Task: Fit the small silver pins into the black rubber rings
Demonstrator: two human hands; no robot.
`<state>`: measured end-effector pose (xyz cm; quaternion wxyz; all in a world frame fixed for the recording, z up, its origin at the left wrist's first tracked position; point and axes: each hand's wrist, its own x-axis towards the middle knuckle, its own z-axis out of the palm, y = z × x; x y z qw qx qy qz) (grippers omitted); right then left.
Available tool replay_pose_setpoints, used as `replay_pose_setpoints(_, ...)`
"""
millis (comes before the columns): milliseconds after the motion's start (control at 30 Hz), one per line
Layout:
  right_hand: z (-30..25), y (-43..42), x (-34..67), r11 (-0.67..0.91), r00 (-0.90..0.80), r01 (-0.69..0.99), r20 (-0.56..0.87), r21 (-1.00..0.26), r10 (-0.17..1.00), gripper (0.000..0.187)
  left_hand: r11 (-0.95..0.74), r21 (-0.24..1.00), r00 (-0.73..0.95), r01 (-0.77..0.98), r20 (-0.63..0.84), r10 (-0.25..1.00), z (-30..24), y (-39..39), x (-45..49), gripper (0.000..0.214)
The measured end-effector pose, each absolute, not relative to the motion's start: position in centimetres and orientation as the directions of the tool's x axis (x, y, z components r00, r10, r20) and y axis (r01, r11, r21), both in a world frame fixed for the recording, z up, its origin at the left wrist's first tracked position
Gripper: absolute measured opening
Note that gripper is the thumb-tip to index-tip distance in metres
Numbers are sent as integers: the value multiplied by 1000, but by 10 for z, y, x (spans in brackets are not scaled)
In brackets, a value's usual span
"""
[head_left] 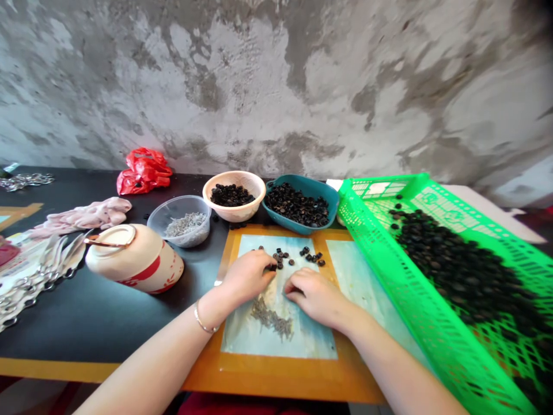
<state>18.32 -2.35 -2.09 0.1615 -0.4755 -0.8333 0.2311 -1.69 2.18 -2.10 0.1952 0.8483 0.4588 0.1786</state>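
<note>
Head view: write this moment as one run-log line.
left hand: at loose black pieces | right hand: near them, hold unclear | grey bits: heaped on pale sheet

A blotchy gray wall [259, 86] rises behind a black table [129, 323] with tan edging [56, 369].

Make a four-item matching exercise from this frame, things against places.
Things
1. Left hand
2. Loose grey metal bits
3. Red plastic bag
4. Green basket

Places
A. Farthest right of the four
B. At the loose black pieces
C. Near the wall, left of the pink bowl
D. Heaped on the light-blue sheet

Pairs: 1-B, 2-D, 3-C, 4-A
</note>
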Motion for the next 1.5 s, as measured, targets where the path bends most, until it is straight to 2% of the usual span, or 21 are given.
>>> replay_pose_setpoints(133,-22,-21,187,364,-432,723,26,-587,901,7,-541,485,554,687,132,822,-24,20,-14,21)
replay_pose_setpoints(267,-23,-17,192,234,-358,672,-31,-703,933,6,-530,523,543,667,146,827,-26,18,-12,27)
replay_pose_setpoints(400,-21,-14,194,33,-245,506,-107,-862,964,9,-392,699,418,598,145,897,-28,17,-7,29)
replay_pose_setpoints(500,-19,-12,193,-64,-221,324,-142,-944,965,17,-239,864,344,443,83,935,-29,16,-4,21)
replay_pose_setpoints(567,-18,-12,192,-53,-196,290,-114,-956,974,19,-159,922,330,353,36,943,-29,15,-2,14)
replay_pose_setpoints(700,-16,-13,190,42,-157,380,-19,-924,987,18,-110,949,336,294,5,942,-28,13,1,9)
replay_pose_setpoints(833,-16,-13,188,45,-156,391,-18,-919,988,19,27,974,312,223,-98,945,-26,12,3,8)
replay_pose_setpoints(967,-22,-14,185,7,-159,350,-51,-937,986,21,248,967,318,55,-253,914,-25,13,5,14)
replay_pose_setpoints(1100,-26,-15,184,46,-121,385,-1,-922,993,22,344,938,334,-35,-314,889,-25,12,5,24)
replay_pose_setpoints(1333,-24,-19,185,132,-104,459,94,-879,990,23,283,958,291,45,-284,914,-23,12,4,24)
replay_pose_setpoints(1500,-21,-23,181,175,-95,483,147,-858,984,23,149,974,280,168,-192,940,-23,12,5,17)
